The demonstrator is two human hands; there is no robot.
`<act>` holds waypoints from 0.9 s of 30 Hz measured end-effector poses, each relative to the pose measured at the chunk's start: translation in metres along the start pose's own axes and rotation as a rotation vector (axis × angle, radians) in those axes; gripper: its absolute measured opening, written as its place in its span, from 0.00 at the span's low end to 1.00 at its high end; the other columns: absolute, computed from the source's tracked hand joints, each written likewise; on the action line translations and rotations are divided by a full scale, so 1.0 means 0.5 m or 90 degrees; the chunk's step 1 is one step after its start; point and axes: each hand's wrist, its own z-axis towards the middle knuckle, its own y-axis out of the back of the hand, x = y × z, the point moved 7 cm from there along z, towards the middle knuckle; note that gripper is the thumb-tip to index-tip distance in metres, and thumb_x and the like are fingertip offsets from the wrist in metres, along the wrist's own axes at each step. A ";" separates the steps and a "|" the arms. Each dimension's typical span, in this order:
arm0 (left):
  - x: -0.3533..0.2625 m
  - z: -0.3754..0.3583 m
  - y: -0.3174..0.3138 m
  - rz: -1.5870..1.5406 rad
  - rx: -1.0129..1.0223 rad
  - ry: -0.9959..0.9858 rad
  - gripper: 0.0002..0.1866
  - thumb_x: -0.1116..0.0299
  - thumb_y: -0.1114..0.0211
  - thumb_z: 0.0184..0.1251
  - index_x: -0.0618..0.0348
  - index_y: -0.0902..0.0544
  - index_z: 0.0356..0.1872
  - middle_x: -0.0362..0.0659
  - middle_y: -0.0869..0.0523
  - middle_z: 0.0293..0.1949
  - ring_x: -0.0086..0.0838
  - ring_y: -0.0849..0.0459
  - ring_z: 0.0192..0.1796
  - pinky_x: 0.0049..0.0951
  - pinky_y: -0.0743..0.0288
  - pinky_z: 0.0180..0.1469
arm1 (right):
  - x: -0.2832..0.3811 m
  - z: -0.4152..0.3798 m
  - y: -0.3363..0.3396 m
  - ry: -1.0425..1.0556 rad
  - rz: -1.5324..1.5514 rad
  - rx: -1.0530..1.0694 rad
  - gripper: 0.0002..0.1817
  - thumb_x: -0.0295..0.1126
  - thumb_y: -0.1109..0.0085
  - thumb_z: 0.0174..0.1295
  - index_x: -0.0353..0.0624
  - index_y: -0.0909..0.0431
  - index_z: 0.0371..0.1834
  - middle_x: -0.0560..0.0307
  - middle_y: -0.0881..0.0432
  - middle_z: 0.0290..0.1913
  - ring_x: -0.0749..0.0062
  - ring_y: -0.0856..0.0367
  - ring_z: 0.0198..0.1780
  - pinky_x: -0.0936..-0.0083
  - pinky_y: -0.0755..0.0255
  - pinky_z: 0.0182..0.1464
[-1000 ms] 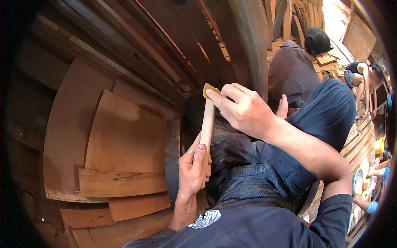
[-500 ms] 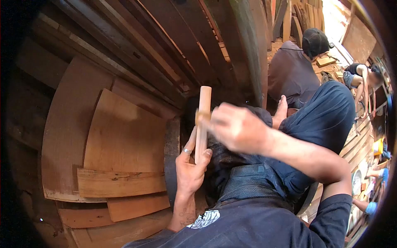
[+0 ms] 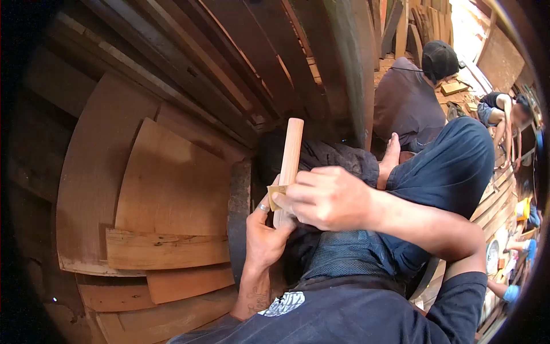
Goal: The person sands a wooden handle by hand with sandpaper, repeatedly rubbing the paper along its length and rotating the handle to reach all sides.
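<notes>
A pale wooden stick [image 3: 292, 146] with a rounded end stands tilted slightly to the right in front of my lap. Its lower end is in my left hand [image 3: 266, 238], which has a ring on one finger and is closed around the wood. My right hand [image 3: 329, 198] pinches a small tan sheet, like sandpaper [image 3: 275, 196], wrapped partly round the lower part of the stick, just above my left thumb. The far side of the sheet and part of my left fingers are hidden.
Flat boards [image 3: 172, 183] lie stacked at the left, and long planks [image 3: 217, 51] lean above. A person in a dark cap [image 3: 440, 60] sits at the upper right. Another person [image 3: 501, 112] crouches beyond, and a blue-clad limb [image 3: 511, 293] shows at the right edge.
My right hand has slid down the stick with the tan sheet, closer to my left hand. The stick's top now tilts a little more to the right.
</notes>
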 end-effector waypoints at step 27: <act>-0.006 -0.006 -0.017 -0.042 -0.009 0.089 0.38 0.78 0.29 0.69 0.68 0.30 0.80 0.45 0.13 0.61 0.25 0.16 0.61 0.29 0.23 0.67 | -0.093 -0.001 0.035 -0.136 -0.107 -0.100 0.20 0.24 0.32 0.56 0.36 0.14 0.55 0.55 0.20 0.37 0.62 0.18 0.37 0.66 0.19 0.37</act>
